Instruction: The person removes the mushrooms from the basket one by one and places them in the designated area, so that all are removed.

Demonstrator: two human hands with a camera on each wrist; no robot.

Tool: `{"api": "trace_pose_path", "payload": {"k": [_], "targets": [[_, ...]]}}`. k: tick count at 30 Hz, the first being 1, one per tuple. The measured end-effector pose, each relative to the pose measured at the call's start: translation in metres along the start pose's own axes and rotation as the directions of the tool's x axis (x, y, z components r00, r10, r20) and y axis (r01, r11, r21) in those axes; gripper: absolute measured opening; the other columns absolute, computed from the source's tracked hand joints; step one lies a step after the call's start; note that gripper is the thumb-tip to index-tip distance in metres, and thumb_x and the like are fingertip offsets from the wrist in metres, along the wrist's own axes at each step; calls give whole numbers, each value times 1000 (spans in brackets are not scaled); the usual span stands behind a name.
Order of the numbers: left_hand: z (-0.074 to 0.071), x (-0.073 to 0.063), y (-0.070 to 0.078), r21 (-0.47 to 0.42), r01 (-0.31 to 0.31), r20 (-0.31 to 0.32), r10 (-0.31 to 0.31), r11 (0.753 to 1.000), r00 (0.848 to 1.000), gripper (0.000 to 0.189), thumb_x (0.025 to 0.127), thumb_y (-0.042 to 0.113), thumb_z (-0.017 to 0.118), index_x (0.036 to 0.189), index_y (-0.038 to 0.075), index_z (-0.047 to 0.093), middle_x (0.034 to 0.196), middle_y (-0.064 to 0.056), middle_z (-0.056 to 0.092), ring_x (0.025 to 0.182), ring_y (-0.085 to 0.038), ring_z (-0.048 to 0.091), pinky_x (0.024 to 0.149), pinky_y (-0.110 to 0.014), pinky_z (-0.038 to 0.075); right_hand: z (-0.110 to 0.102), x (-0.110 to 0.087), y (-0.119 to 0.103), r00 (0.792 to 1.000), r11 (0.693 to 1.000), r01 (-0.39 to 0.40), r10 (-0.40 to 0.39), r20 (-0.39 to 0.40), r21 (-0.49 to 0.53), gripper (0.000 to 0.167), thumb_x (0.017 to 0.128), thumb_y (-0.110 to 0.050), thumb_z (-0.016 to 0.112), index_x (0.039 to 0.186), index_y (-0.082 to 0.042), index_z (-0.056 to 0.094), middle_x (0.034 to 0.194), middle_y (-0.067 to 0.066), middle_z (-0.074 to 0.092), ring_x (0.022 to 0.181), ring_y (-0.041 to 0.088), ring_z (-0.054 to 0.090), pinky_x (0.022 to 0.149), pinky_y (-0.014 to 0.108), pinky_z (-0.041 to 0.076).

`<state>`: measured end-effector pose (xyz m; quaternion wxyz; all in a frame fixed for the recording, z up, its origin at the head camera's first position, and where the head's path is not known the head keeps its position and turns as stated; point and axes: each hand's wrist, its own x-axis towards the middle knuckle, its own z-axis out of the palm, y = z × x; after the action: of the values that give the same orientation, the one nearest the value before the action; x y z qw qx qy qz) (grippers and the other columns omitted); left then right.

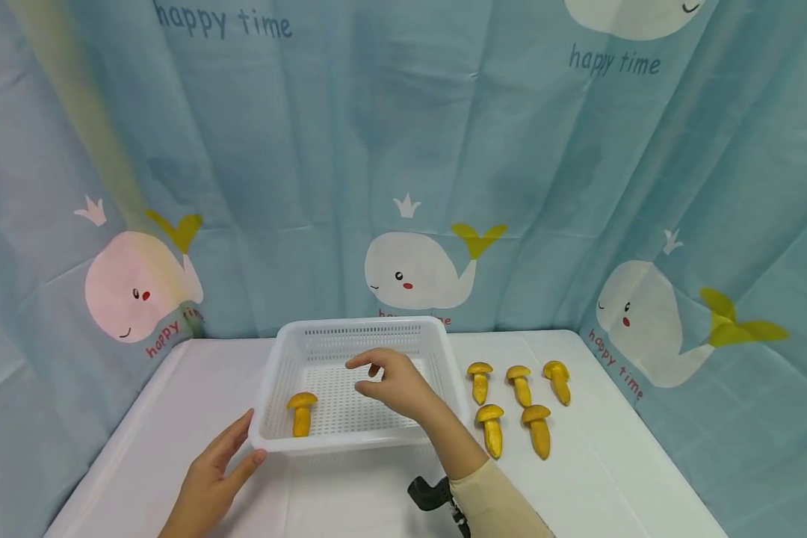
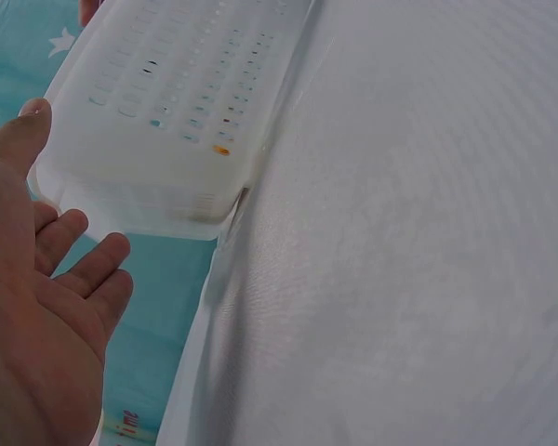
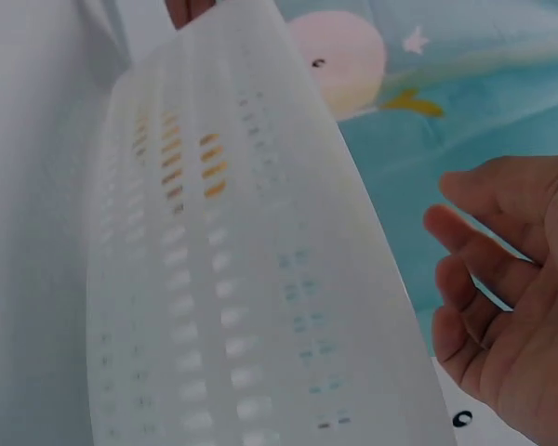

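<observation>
A white perforated plastic basket [image 1: 370, 442] sits on the white table. Inside it, near the front left corner, lies one yellow mushroom [image 1: 301, 413] with its cap toward the back. My left hand [image 1: 208, 474] is at the basket's front left corner, thumb and fingers spread and touching its rim; in the left wrist view the thumb lies by the rim and the other fingers are relaxed. Above the middle of the basket hovers my right hand [image 1: 393, 382], thumb and index finger apart with nothing between them. Several similar mushrooms [image 1: 492, 431] lie in two rows right of the basket.
Behind the table hangs a blue curtain [image 1: 276, 269] printed with whales. A black strap-like device [image 1: 430, 493] is by the right forearm. The table top [image 1: 619, 478] extends right of the mushrooms and left of the basket.
</observation>
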<state>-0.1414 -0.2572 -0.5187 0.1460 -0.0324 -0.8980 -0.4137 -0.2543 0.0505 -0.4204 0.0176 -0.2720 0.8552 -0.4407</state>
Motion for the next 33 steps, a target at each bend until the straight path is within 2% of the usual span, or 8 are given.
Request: {"api": "trace_pose_path", "payload": {"k": [2, 7, 10, 14, 19, 22, 28, 33], "targets": [[0, 0, 0, 1, -5, -2, 5, 1000, 1000, 69, 97, 39, 71, 158, 20, 43, 155, -8, 49, 126, 16, 42, 97, -16, 50, 7, 4, -4, 1000, 1000, 2, -2, 13, 4, 28, 93, -18, 75, 120, -27, 75, 117, -13, 68, 95, 13, 56, 64, 24, 50], [1, -1, 1, -20, -15, -16, 15, 1000, 1000, 68, 97, 36, 73, 157, 19, 44, 155, -9, 50, 125, 17, 41, 96, -8, 46, 21, 14, -15, 999, 1000, 0, -1, 37, 23, 28, 93, -18, 76, 119, -29, 75, 113, -15, 67, 93, 10, 54, 63, 22, 49], [2, -1, 0, -28, -20, -23, 19, 999, 1000, 68, 96, 35, 73, 156, 21, 45, 155, -8, 50, 123, 19, 38, 93, 0, 38, 29, 20, -21, 999, 999, -7, 5, 51, 31, 28, 92, -18, 77, 118, -29, 75, 114, -15, 68, 93, 9, 54, 64, 21, 50], [2, -1, -1, -31, -36, -30, 35, 999, 999, 68, 96, 34, 74, 156, 23, 45, 155, -8, 50, 125, 17, 40, 93, 1, 37, 39, 30, -26, 997, 999, -21, 18, 70, 39, 29, 92, -17, 77, 119, -28, 75, 115, -15, 70, 95, 10, 55, 66, 21, 51], [2, -1, -4, -61, -72, -38, 69, 996, 997, 67, 96, 28, 75, 156, 21, 45, 154, -10, 51, 123, 22, 37, 94, 2, 36, 52, 46, -27, 995, 997, -59, 55, 89, 49, 29, 90, -16, 80, 116, -28, 76, 107, -17, 68, 91, 9, 54, 64, 20, 51], [3, -1, -4, -68, -76, -38, 73, 995, 997, 67, 96, 27, 75, 156, 21, 45, 154, -10, 50, 122, 23, 36, 94, 2, 36, 59, 57, -24, 993, 996, -85, 81, 89, 36, 29, 88, -17, 82, 115, -28, 77, 107, -16, 69, 87, 8, 53, 64, 21, 49], [2, -2, -3, -60, -73, -37, 71, 996, 997, 67, 96, 27, 74, 156, 21, 45, 154, -11, 51, 121, 24, 36, 93, 2, 36, 75, 73, -22, 979, 986, -162, 155, 129, 47, 28, 88, -16, 82, 114, -25, 78, 113, -13, 72, 88, 7, 57, 73, 21, 54], [2, -1, -3, -64, -98, -48, 95, 993, 994, 66, 96, 23, 74, 156, 18, 46, 152, -14, 52, 121, 23, 37, 94, 3, 36, 81, 82, -24, 966, 981, -192, 185, 183, 22, 26, 87, -16, 82, 112, -25, 78, 113, -12, 72, 94, 7, 61, 87, 28, 58]]}}
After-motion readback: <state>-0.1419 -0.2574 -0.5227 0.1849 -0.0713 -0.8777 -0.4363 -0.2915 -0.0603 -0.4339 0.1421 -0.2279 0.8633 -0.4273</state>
